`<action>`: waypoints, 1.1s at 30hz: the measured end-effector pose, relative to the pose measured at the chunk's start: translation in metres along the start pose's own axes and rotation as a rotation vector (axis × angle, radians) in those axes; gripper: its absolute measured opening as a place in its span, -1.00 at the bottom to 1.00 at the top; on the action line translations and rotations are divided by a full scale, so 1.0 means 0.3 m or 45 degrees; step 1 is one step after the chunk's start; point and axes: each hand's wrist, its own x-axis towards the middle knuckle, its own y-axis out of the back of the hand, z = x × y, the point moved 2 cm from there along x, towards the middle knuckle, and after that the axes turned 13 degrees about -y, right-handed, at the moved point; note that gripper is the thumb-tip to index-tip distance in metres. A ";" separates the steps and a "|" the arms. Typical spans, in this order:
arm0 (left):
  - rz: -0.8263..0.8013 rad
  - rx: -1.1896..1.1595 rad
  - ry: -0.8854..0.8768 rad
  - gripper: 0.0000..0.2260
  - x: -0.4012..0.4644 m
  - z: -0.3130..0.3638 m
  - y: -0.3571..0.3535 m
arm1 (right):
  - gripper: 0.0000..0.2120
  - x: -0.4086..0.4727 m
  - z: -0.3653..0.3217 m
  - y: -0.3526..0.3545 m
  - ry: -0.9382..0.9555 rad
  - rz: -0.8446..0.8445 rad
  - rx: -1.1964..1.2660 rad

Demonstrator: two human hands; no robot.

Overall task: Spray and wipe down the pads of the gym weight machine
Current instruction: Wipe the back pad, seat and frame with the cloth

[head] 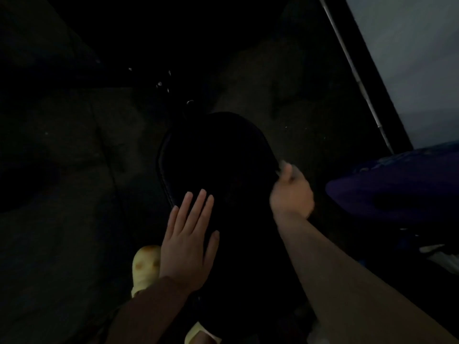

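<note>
though the scene is dark, left hand (188,247) flat, fingers straight on pad (213,157), right hand (291,192) curled (contents unclear)

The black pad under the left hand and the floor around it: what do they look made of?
Pad: probably vinyl or leatherette, smooth, with a stitched seam and faint sheen along its rim. Floor: looks like bare concrete, matt and mottled, with a crack-like line; too dark to be sure.

pad (213,155) showing black under my hands | my left sleeve (146,309) reading reddish-brown | shoe (145,264) looking pale yellow, brown-spotted | object at right (397,184) showing dark blue | floor (62,170) appearing dim grey-green
</note>
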 end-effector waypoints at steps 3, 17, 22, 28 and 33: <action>0.059 -0.032 0.018 -0.48 -0.005 -0.003 -0.004 | -0.60 -0.033 -0.063 -0.072 0.304 0.095 -0.023; -0.024 0.117 -0.239 -0.51 0.037 -0.151 0.047 | -0.62 -0.095 0.075 -0.074 1.281 -0.265 -0.352; 0.103 0.050 0.077 -0.51 0.099 -0.157 0.065 | -0.61 -0.290 0.116 -0.160 0.984 -0.091 -0.161; 0.064 -0.047 0.081 -0.50 0.014 -0.111 0.051 | -0.64 -0.523 0.327 -0.165 1.074 -0.209 -0.305; -0.008 -0.061 0.093 -0.48 -0.065 -0.014 0.017 | -0.59 -0.532 0.493 -0.089 1.379 -0.383 -0.618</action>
